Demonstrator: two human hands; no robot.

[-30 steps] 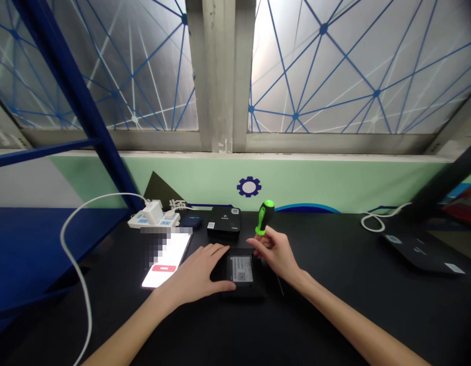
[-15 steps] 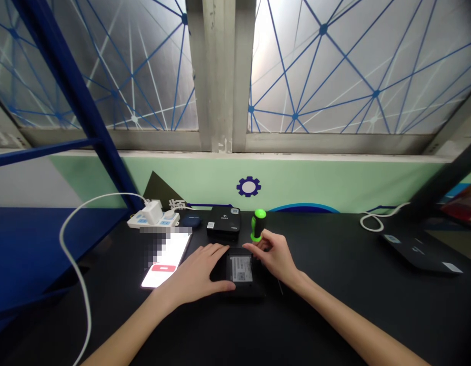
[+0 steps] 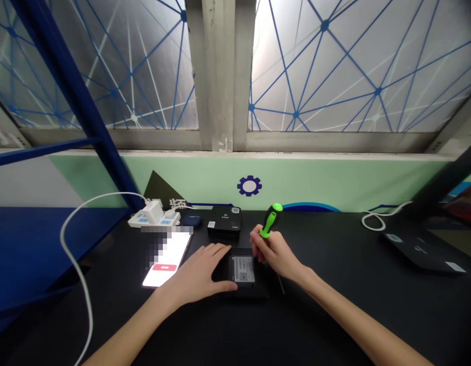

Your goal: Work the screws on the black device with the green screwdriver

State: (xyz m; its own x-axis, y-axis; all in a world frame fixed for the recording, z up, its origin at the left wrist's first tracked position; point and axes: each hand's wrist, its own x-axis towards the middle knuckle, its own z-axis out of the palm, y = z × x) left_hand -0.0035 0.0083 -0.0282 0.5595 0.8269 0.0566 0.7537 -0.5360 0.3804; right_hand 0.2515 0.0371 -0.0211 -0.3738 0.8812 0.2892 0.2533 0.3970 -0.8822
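Observation:
A flat black electronics box (image 3: 260, 287) lies on the dark table with a white printed label (image 3: 244, 269) facing up. My left hand (image 3: 207, 267) steadies its left side, fingers at the far edge and thumb near the front. Above the box's far right corner, my right hand (image 3: 271, 249) is closed on a screwdriver (image 3: 271, 220) with a green and black handle. The handle tilts up to the right; its tip is hidden behind my fingers. A thin rod (image 3: 281, 284) shows under my right hand, partly covered by it.
Behind stands another black box (image 3: 224, 220). To the left are a lit phone (image 3: 167, 259), a dark blue case (image 3: 191, 220) and a white power strip (image 3: 138, 221) with a trailing cable. A black panel (image 3: 421, 254) and a white cable (image 3: 373, 221) lie on the right.
The screwdriver has gone from nearly upright to leaning right, and my right fingers have shifted their grip around it. My left hand stays on the box.

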